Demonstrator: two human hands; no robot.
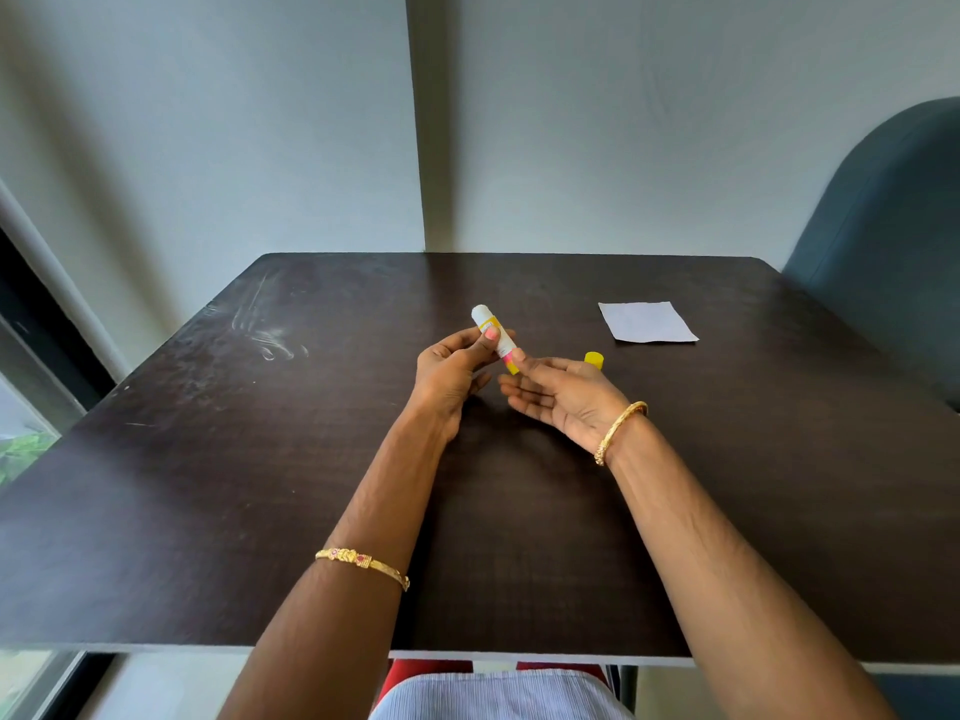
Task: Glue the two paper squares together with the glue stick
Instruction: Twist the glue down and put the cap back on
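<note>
Here, a dark wooden table (260, 485) with pale scuff marks stands against a grey wall (208, 122), with a blue-grey chair (893, 226) at its far right side and a window (21, 449) at the left. The glue stick (492, 335), white with a yellow label and yellow base, is uncapped and tilted above the table centre; the left hand (452, 374) grips its body, while the right hand (563, 400) pinches the base, its other fingers loose. The yellow cap (594, 360) stands just behind the right hand, and a white paper square (647, 322) lies flat further right.
</note>
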